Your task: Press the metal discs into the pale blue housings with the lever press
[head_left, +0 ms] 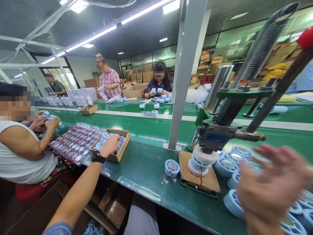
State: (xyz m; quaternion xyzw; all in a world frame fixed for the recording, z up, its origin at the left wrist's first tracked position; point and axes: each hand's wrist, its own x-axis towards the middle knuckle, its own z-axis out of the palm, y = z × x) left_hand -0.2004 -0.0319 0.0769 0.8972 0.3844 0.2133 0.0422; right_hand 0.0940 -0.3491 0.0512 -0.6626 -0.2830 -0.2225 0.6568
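Many blue rings [104, 137] under left hand [110, 146].

A grey upright post [187, 65] divides the background, where a person in a pink checked shirt [112, 79] stands left of a person in a dark top [168, 83], stacked cardboard cartons [139, 77] line the rear, yellow material [275, 70] lies at right, and tube lights [91, 39] cross the dark ceiling [144, 32].

Bare left hand [111, 146], black band [98, 158] at wrist, reaches into an open brown cardboard box [125, 143] of light-blue plastic rings [103, 138]. Bare right hand [269, 182], motion-blurred, is before light-blue round plastic housings [227, 165]. Green-and-grey metal lever press [217, 137]: white round pad [204, 154] sits on a light-blue plastic piece [198, 165] with red wires [201, 176].
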